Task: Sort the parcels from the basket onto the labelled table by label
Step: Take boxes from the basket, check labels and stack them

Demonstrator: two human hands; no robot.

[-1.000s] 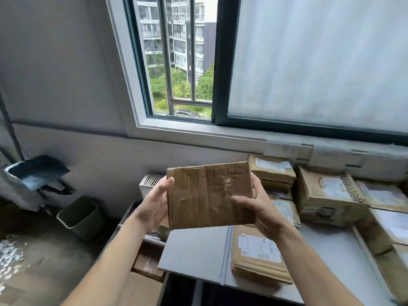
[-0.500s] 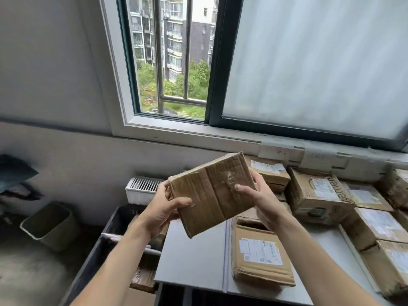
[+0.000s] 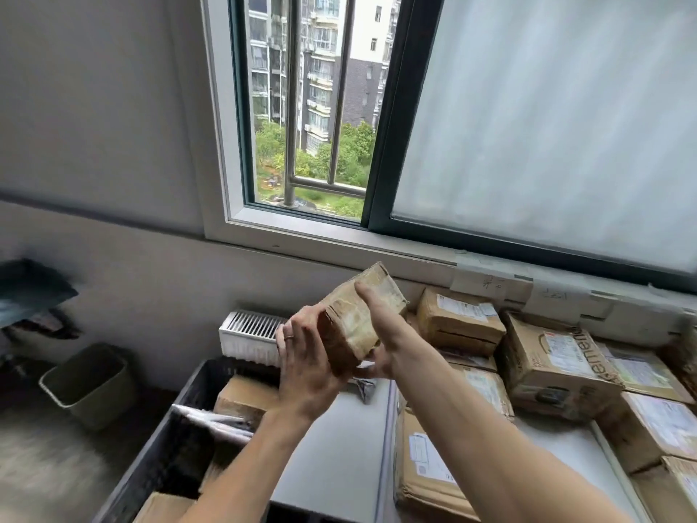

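Hands: left hand (image 3: 305, 366) and right hand (image 3: 383, 334) both gripped the tilted parcel (image 3: 356, 318).
Risk: no label showed, so a wrong counter (image 3: 339, 447) spot seemed possible.

Daylight from window (image 3: 313, 107); edges warped, floor (image 3: 45, 466) (lower left) smeared.

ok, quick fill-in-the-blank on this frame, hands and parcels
1. The parcel is held up by ___ hands.
2. In view, the basket sits ___ of the table.
3. The left hand wears a ___ on one finger.
4. The green bin stands on the ___.

Missing words: both; left; ring; floor.
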